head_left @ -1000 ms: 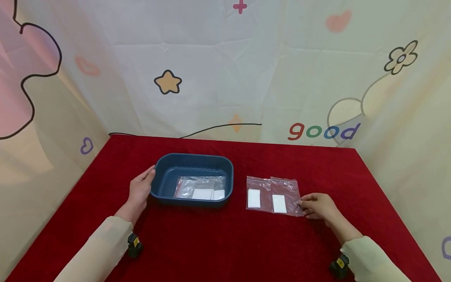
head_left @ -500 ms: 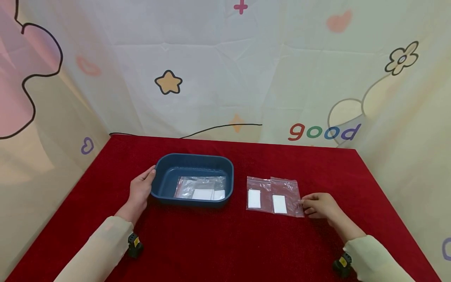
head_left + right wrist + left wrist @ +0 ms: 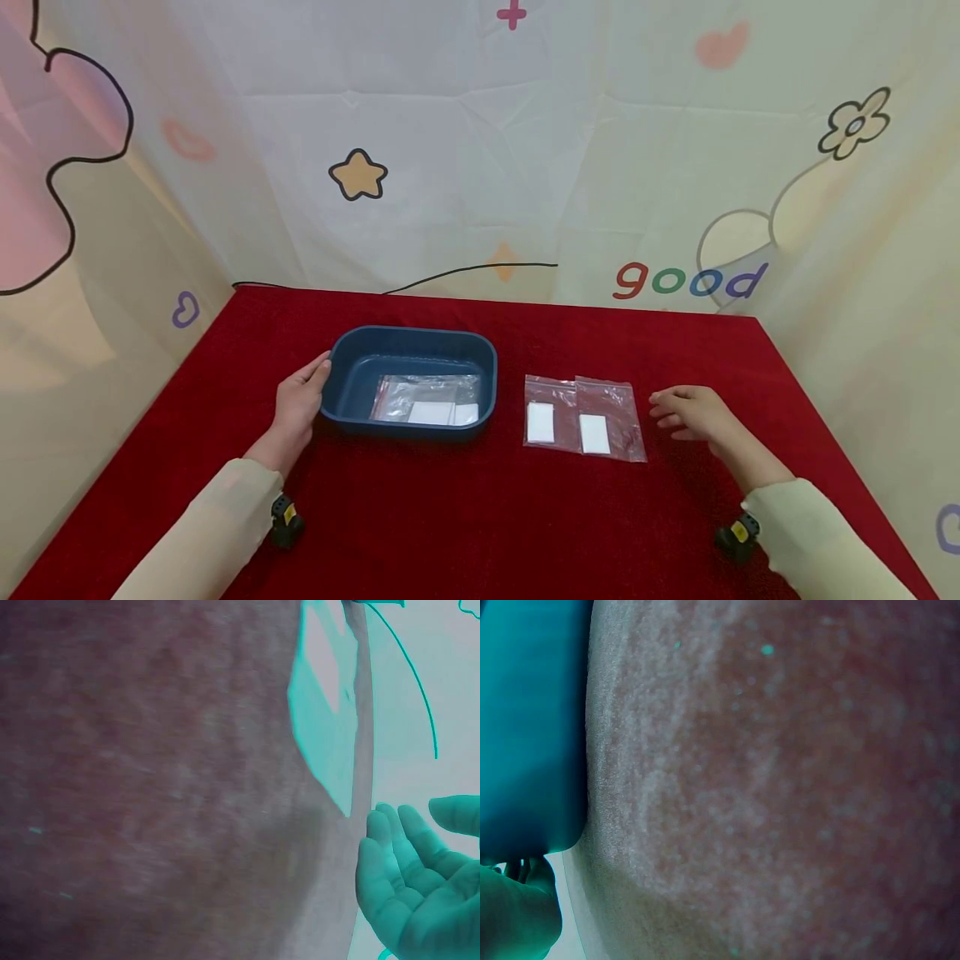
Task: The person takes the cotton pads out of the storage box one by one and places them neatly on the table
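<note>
My left hand (image 3: 296,404) holds the left end of a dark blue plastic basin (image 3: 408,343), thumb on the near side of its rim. In the left wrist view the hand (image 3: 517,911) shows at the corner of the basin (image 3: 529,727). Inside the basin lie overlapping clear zip bags (image 3: 431,390) with white cards in them. Right of it, two more zip bags lie side by side, a left one (image 3: 562,425) and a right one (image 3: 624,421), each with a white card. My right hand (image 3: 693,417) hovers beside the right bag, fingers loosely bent, holding nothing.
A red cloth (image 3: 450,517) covers the table. Behind it and at both sides hangs a pale printed curtain (image 3: 465,183) with a star, hearts and the word "good". A small dark camera (image 3: 287,521) is strapped at each wrist.
My right hand has let go of the right zip bag's edge and moved slightly up and away to the right. The left hand, basin and bags stay where they were.
</note>
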Available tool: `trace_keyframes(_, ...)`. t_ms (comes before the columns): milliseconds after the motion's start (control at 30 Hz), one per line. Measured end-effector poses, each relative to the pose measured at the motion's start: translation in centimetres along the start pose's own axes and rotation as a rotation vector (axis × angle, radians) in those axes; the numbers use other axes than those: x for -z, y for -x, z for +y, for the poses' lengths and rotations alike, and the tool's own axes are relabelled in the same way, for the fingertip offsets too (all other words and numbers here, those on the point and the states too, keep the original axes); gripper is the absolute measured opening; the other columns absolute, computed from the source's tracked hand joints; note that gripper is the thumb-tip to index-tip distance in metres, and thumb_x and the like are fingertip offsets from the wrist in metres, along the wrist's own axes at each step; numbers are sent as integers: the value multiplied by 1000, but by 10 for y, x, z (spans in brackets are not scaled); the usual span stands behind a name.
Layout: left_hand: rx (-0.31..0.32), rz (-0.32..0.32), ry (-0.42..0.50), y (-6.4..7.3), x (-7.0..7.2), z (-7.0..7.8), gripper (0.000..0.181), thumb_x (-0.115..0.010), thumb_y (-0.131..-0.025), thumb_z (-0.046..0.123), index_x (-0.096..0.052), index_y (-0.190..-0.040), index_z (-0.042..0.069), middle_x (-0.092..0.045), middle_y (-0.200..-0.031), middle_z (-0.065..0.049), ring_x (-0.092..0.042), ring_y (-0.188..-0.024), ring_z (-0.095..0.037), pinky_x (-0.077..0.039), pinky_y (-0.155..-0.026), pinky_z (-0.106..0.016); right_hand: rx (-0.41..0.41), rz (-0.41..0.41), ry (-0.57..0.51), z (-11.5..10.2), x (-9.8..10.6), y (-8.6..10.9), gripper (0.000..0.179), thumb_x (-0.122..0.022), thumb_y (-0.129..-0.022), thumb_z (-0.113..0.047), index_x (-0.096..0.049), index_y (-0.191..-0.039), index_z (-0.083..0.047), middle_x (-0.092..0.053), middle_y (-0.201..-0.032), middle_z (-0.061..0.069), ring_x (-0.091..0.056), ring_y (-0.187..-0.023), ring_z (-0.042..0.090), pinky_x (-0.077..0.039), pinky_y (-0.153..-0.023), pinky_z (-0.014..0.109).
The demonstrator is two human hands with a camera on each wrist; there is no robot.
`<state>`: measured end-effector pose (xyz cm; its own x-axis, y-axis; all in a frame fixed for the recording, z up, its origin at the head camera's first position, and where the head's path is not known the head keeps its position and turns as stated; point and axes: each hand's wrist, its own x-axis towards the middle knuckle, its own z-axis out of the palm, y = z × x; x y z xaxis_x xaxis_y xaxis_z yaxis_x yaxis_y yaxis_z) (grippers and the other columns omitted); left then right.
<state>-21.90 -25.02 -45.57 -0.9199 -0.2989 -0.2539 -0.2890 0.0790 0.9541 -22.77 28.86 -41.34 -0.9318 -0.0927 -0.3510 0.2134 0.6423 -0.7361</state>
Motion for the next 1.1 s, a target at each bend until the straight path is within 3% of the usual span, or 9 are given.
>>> trace_keyframes(267, 0, -7, -12, 2, 0, 1, 52, -45, -110, 29, -38, -158, 10, -32, -168, -11, -28, -158, -28, -30, -128, -43, 50, 2, 52, -17, 9, -2, 50, -51, -107, -26, -52, -139, 12, -64, -132, 33, -68, -112, 37, -62, -92, 41)
trace_keyframes(400, -1, -9, -12, 3, 0, 2, 51, -45, -110, 29, -39, -158, 10, -32, -168, -11, -28, -158, -28, -31, -128, -43, 62, 20, 58, -25, 12, -3, 49, -49, -108, -26, -52, -139, 11, -64, -133, 32, -64, -119, 43, -61, -93, 40)
trace_keyframes(633, 1, 6, -13, 2, 0, 2, 51, -45, -110, 29, -40, -157, 10, -33, -168, -11, -28, -157, -29, -30, -128, -44, 71, 35, 71, -40, 20, -6, 51, -47, -109, -30, -51, -142, 9, -62, -136, 31, -62, -124, 43, -59, -97, 41)
trace_keyframes(833, 0, 11, -22, -1, 1, 1, 52, -45, -110, 30, -38, -158, 9, -31, -168, -11, -26, -158, -29, -28, -129, -44, 113, 37, 87, -57, 28, -7, 51, -48, -108, -32, -53, -141, 8, -62, -137, 30, -65, -120, 36, -59, -96, 36)
trace_keyframes(1100, -3, 5, -23, 1, 0, 1, 51, -45, -110, 29, -39, -158, 9, -32, -168, -11, -27, -158, -28, -29, -129, -44, 166, 34, 125, -80, 35, -7, 49, -47, -109, -33, -56, -138, 6, -64, -136, 29, -66, -115, 29, -58, -98, 39)
